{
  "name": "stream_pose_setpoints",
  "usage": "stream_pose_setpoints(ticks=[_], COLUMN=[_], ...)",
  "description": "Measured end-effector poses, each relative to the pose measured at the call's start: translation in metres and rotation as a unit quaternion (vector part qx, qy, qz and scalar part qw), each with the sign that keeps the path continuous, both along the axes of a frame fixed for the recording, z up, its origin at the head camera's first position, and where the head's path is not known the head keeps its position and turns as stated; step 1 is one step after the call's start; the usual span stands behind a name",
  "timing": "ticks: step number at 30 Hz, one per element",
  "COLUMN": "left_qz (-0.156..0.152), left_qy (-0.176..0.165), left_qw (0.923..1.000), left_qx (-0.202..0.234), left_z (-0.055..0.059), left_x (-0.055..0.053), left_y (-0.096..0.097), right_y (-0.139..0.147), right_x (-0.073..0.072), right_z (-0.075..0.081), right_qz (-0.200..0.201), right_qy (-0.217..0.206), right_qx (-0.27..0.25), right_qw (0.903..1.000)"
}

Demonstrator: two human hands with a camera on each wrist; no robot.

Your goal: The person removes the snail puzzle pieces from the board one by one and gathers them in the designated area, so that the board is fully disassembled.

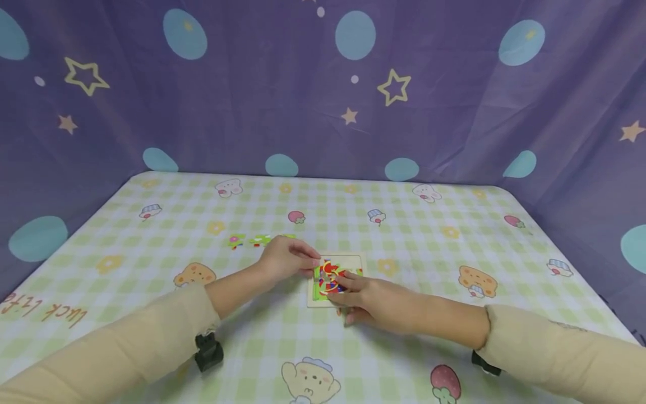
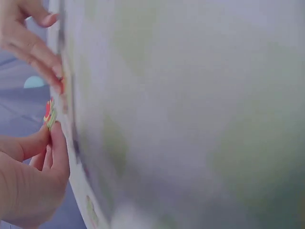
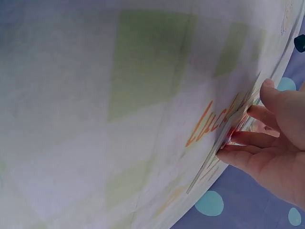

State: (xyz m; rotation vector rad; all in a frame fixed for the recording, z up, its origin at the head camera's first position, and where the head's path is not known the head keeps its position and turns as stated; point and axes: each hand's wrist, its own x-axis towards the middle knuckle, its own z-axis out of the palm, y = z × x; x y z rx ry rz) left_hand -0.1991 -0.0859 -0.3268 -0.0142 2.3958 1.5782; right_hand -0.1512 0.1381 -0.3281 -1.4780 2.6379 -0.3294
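A small jigsaw puzzle in a pale wooden tray (image 1: 348,258) lies in the middle of the table, its picture red, green, yellow and blue. At the tray's left edge my left hand (image 1: 284,259) pinches a puzzle piece (image 2: 50,114) between thumb and fingertips; this piece is green, red and yellow and held tilted up. My right hand (image 1: 381,303) reaches over the tray from the right, its extended fingertips touching the puzzle. In the right wrist view its fingers (image 3: 250,155) lie along the tray edge and cover part of the picture.
Loose green puzzle pieces (image 1: 259,241) lie beyond the left forearm, partly hidden by the left hand. A green-checked cloth with cartoon prints covers the table (image 1: 313,331). Behind it hangs a purple curtain (image 1: 282,101) with stars and blue ovals.
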Motion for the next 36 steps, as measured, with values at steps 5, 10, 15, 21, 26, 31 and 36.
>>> stream_pose_setpoints(ticks=[5, 10, 15, 21, 26, 31, 36], left_qz=[0.020, 0.026, 0.035, 0.032, 0.028, 0.021, 0.023], left_qy=[-0.001, -0.015, -0.028, -0.033, -0.037, -0.028, -0.040], left_qw=[0.9998, 0.9993, 0.9979, 0.9982, 0.9989, 0.9969, 0.9959], left_qx=[0.000, 0.021, 0.047, 0.037, -0.002, -0.070, -0.078], left_z=[0.013, 0.022, 0.028, 0.032, 0.030, 0.027, 0.023], left_x=[-0.006, -0.008, -0.009, -0.008, -0.009, -0.009, -0.007], left_y=[-0.006, -0.017, -0.034, -0.061, -0.084, -0.108, -0.126], right_y=[0.001, 0.003, 0.004, 0.004, 0.005, 0.005, 0.005], right_x=[-0.003, -0.003, -0.002, -0.002, -0.001, -0.002, -0.002], right_z=[0.001, 0.001, 0.001, 0.000, -0.001, 0.000, 0.001], right_qz=[0.005, 0.005, 0.000, -0.005, -0.003, -0.001, -0.004], right_qy=[-0.012, -0.017, -0.026, -0.041, -0.041, -0.046, -0.051], right_qx=[-0.006, -0.004, 0.001, 0.003, 0.001, -0.006, -0.002], right_qw=[0.9999, 0.9998, 0.9997, 0.9991, 0.9991, 0.9989, 0.9987])
